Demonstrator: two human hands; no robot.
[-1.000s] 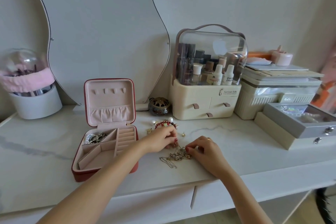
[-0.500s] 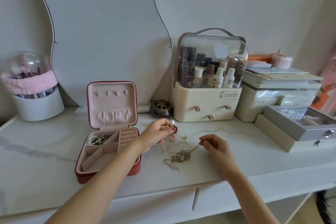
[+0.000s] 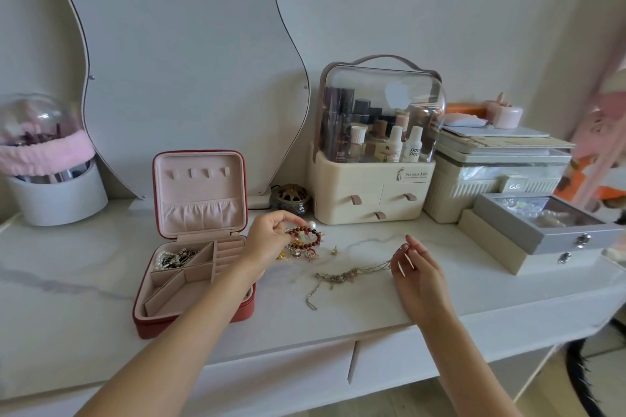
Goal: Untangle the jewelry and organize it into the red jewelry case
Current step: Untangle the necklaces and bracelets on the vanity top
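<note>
- A red beaded bracelet [image 3: 302,236] is pinched by the left hand [image 3: 271,237], with some small gold bits dangling under it.
- One end of a tangled chain clump [image 3: 352,272] is pinched at the fingertips of the right hand [image 3: 418,267], other fingers loose; the knot is stretched out toward 9 o'clock from it.
- A stray earring [image 3: 335,250] is left on the tabletop [image 3: 440,288] between the hands.
- The red jewelry case [image 3: 189,322] is parked open at 9 o'clock of the left hand.
- Only one compartment is filled, with pearls and dark pieces [image 3: 172,258], so most sorting looks not yet done.
</note>
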